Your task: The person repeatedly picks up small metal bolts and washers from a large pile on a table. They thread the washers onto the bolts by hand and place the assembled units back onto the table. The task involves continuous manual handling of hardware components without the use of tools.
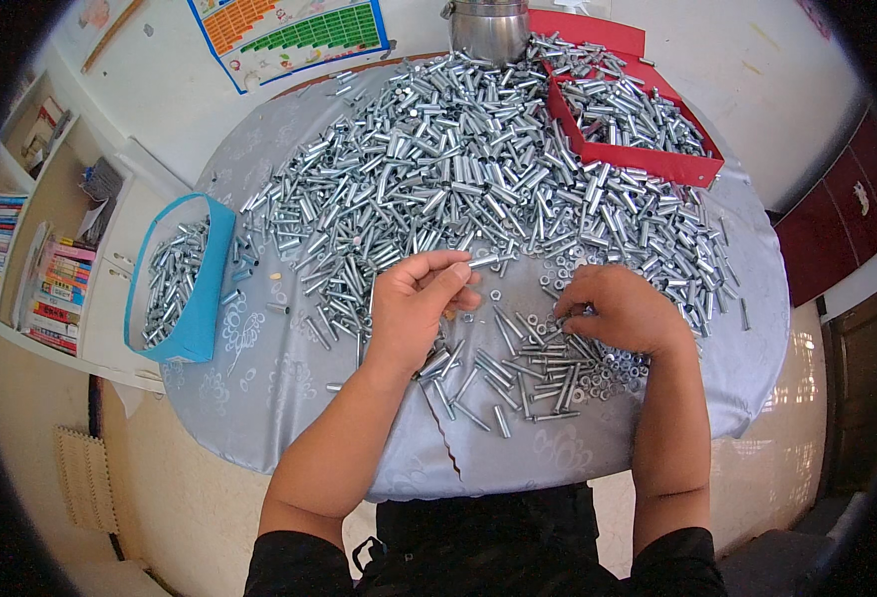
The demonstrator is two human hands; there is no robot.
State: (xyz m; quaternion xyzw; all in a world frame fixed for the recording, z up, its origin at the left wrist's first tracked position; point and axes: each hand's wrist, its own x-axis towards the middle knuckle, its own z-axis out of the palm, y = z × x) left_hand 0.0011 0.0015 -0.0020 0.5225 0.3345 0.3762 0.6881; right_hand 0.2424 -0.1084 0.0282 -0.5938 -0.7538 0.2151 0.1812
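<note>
My left hand [421, 298] is closed, its thumb and forefinger pinching a silver sleeve anchor bolt [490, 261] that points to the right. Over the loose hex nuts [598, 378], my right hand [623, 310] hangs with fingers curled together; whatever they hold is too hidden to make out. Between and below the hands lie loose bolts [554, 390] and a few metal sleeves. A large heap of silver sleeves and bolts [429, 159] spreads just beyond both hands.
A blue bin [196, 338] with metal sleeves stands at the left of the cloth-covered round table [289, 428]. At the back right sits a red box [648, 159] full of metal parts, near a steel pot [488, 32]. A bookshelf [110, 239] stands beyond the left edge.
</note>
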